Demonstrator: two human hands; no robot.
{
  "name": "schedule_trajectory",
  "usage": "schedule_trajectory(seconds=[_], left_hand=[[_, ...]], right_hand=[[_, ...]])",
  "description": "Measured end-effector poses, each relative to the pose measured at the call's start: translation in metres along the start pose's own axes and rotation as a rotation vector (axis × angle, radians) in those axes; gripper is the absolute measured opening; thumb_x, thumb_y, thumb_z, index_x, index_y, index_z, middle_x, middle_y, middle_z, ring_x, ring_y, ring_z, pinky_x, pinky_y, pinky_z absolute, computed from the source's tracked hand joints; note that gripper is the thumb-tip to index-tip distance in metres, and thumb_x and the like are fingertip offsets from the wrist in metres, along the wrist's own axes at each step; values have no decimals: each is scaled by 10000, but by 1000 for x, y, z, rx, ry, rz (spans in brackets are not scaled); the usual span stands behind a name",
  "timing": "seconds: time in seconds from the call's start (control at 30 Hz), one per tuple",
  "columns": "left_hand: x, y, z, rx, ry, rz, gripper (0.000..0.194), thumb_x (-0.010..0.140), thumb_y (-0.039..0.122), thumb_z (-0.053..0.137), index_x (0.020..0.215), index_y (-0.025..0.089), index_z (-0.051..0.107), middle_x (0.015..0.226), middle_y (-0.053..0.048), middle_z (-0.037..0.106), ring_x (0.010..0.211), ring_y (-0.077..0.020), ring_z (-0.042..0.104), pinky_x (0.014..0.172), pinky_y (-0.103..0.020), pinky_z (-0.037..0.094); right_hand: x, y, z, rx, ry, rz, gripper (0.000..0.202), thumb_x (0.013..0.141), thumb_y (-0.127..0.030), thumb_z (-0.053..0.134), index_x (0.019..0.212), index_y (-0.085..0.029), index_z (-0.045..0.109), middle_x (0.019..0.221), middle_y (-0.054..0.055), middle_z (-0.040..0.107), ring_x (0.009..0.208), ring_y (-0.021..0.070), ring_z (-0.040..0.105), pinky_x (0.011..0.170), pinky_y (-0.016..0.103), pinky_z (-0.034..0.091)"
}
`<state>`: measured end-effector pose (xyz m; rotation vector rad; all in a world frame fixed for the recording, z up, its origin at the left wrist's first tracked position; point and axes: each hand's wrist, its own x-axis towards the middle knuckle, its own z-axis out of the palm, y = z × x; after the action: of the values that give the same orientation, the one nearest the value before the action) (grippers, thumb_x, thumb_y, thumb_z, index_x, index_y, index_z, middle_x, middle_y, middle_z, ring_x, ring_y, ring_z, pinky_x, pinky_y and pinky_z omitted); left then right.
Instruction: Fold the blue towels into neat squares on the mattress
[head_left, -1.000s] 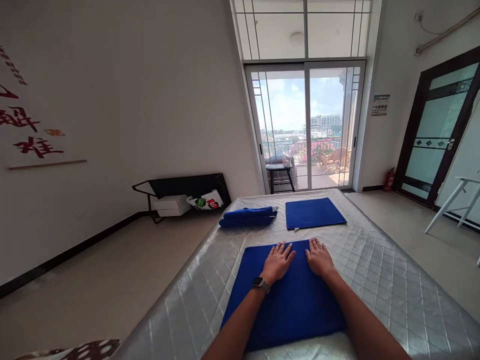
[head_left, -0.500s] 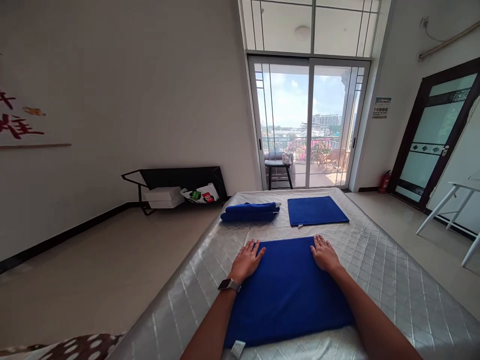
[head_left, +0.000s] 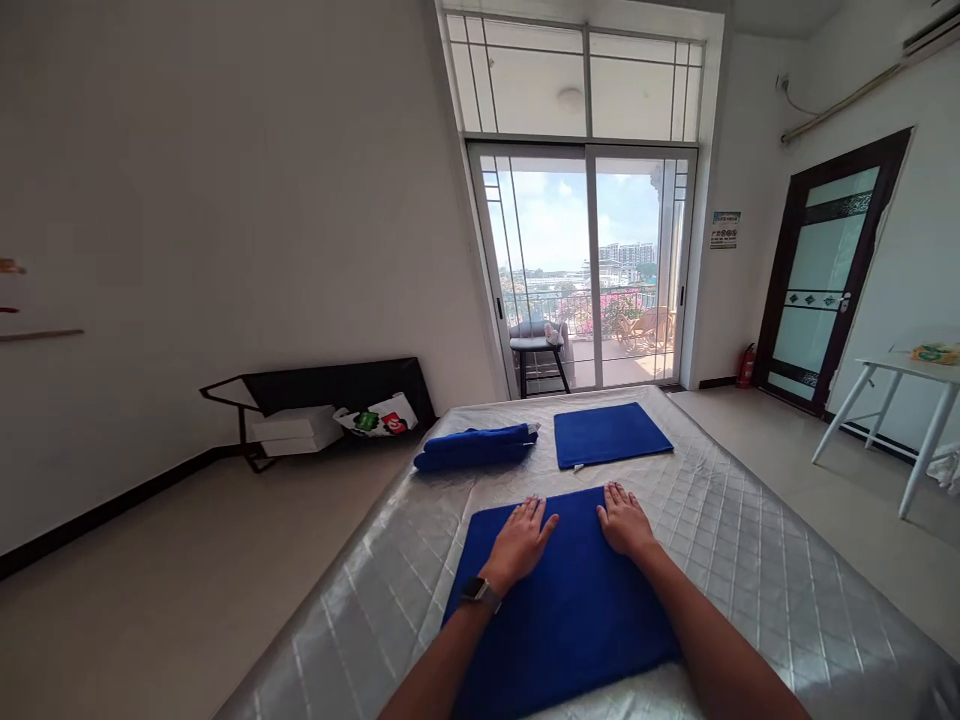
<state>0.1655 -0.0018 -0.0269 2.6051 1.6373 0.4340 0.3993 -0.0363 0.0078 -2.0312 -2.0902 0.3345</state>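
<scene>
1. Two palms down: left hand (head_left: 517, 545), right hand (head_left: 627, 522), released, fingers extended; both flat on near blue cloth (head_left: 577, 620);
2. That cloth spread on quilted mattress (head_left: 750, 560), running toward 6 o'clock;
3. Folded blue cloth (head_left: 476, 448) at 11 o'clock; flat blue cloth (head_left: 611, 435) at 1;
4. White table (head_left: 900, 367) at 2 o'clock;

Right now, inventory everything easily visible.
Mattress: 1, silver, centre
Near cloth: 1, blue, on mattress
Far cloth: 1, blue, on mattress
Folded pile: 1, blue, left of far cloth
Frame: 1, black, left wall
Box stack: 1, white, by frame
Bag: 1, whitish, by frame
Sliding door: 1, grey, beyond mattress
Stool: 1, dark, by sliding door
Hinged door: 1, brown, right
Extinguisher: 1, red, by hinged door
Table: 1, white, right
Watch: 1, dark, left wrist
Left hand, right hand: 2, on near cloth
</scene>
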Motion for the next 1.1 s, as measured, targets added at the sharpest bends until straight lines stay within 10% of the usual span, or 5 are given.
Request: schedule_trajectory(seconds=[0.17, 0.27, 0.67, 1.1], left_hand=[[44, 94, 22, -63, 10, 144, 561, 1054, 483, 285, 1475, 198, 521, 1521, -161, 543, 1445, -284, 459, 1199, -475, 350], [52, 109, 28, -74, 14, 118, 544, 1059, 441, 275, 1465, 187, 533, 1504, -165, 560, 1433, -279, 475, 1193, -461, 358], [-26, -53, -14, 60, -44, -329, 672, 1033, 512, 290, 1547, 96, 405, 1632, -169, 357, 1532, -284, 303, 1251, -459, 233], [-28, -47, -14, 18, -23, -361, 782, 1012, 592, 204, 1553, 57, 389, 1638, -173, 339, 1544, -314, 262, 1248, -473, 239]], right_hand=[[0, 5, 5, -12, 15, -45, 620, 1005, -263, 315, 1602, -98, 302, 1668, 147, 258, 1564, 229, 176, 1253, 431, 177], [0, 5, 4, -29, -2, -49, 618, 998, -217, 304, 1602, -85, 294, 1659, 152, 288, 1561, 218, 189, 1254, 407, 180], [1, 1, 0, -50, -9, -11, 637, 1042, -355, 243, 1606, -57, 258, 1665, 157, 258, 1567, 209, 161, 1250, 419, 170], [-15, 1, -10, -238, 50, -36, 617, 1038, -325, 217, 1604, -91, 293, 1664, 120, 267, 1561, 217, 186, 1256, 425, 156]])
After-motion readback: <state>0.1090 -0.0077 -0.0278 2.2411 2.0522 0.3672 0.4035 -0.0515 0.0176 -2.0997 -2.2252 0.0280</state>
